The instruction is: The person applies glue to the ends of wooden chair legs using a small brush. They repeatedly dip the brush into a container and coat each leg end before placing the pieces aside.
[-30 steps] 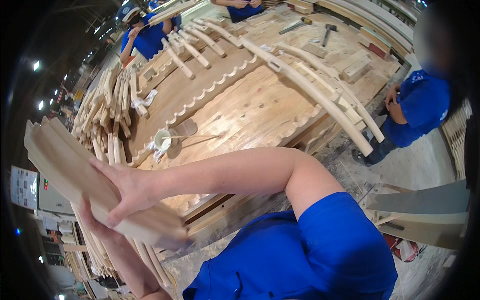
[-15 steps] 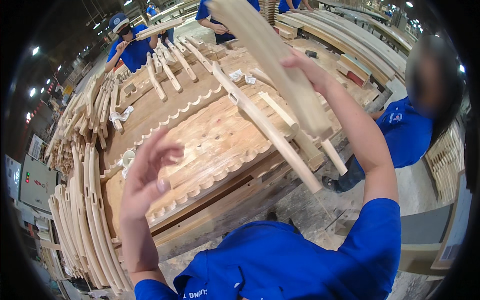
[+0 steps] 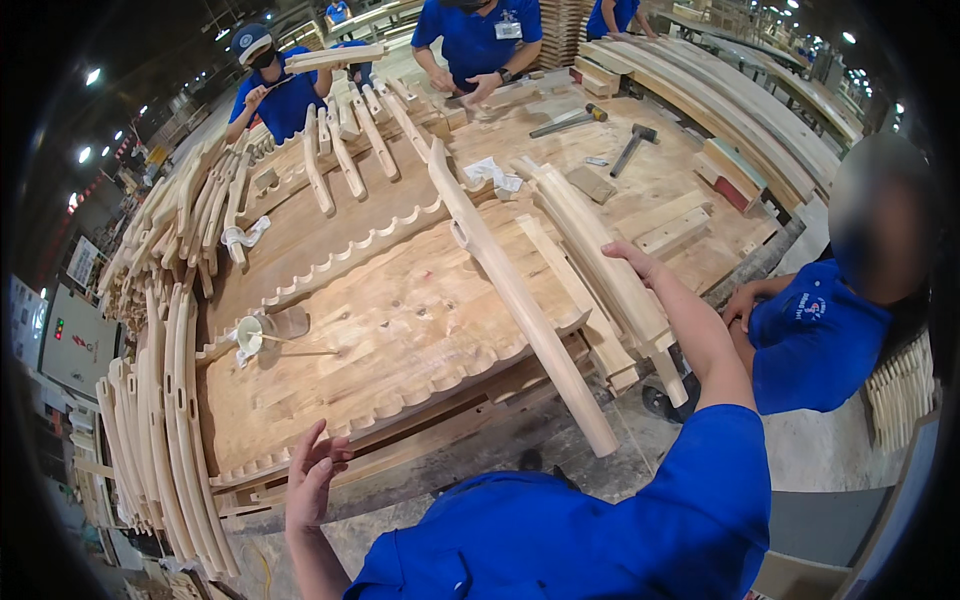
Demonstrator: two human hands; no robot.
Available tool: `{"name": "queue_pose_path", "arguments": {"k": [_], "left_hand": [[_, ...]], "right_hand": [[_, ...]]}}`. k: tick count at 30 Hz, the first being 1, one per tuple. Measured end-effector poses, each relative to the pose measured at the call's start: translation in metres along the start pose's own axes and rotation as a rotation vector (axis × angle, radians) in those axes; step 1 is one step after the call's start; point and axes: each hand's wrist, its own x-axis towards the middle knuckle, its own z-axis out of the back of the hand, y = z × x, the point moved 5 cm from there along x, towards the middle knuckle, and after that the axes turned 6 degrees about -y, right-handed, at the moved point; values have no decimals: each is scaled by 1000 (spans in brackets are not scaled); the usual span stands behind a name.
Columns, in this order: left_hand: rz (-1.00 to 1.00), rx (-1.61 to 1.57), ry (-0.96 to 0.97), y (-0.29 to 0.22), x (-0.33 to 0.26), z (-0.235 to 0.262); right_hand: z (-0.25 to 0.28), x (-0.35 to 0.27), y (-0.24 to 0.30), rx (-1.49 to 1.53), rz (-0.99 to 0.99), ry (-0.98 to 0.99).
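My right hand [image 3: 634,262] is closed on the right edge of a long pale wooden board [image 3: 592,252], which lies lengthwise at the right of the workbench. Close to its left lie a narrow wood strip [image 3: 560,265] and a long wooden chair leg [image 3: 520,290] with a slot cut near its bend. The leg lies across the scalloped wooden rack [image 3: 480,352], its near end jutting past the bench edge. My left hand [image 3: 312,475] hovers empty before the rack's near left part, fingers apart. A white cup [image 3: 250,332] with a thin stick stands on the bench.
Many slotted wooden legs [image 3: 180,400] stand bundled at the left. Two hammers [image 3: 632,148] and a folded pad [image 3: 591,184] lie at the far right of the bench. A co-worker [image 3: 820,330] stands close on my right; others work across the bench.
The board has come down from the air onto the right side of the bench, my right hand still on it. My left hand has dropped lower, toward me.
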Motion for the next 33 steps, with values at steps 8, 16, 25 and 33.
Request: {"name": "queue_pose_path", "arguments": {"k": [8,16,25,33], "left_hand": [[84,-115,-14,21,0,-3],[28,-66,-33,27,27,-18],[-128,75,-13,-25,35,-40],[-251,210,-264,-31,-9,86]], "right_hand": [[7,19,-10,-340,-42,-85],[8,-2,83,-1211,308,-81],[-150,-8,184,399,475,212],[-324,-27,227,937,474,603]]}}
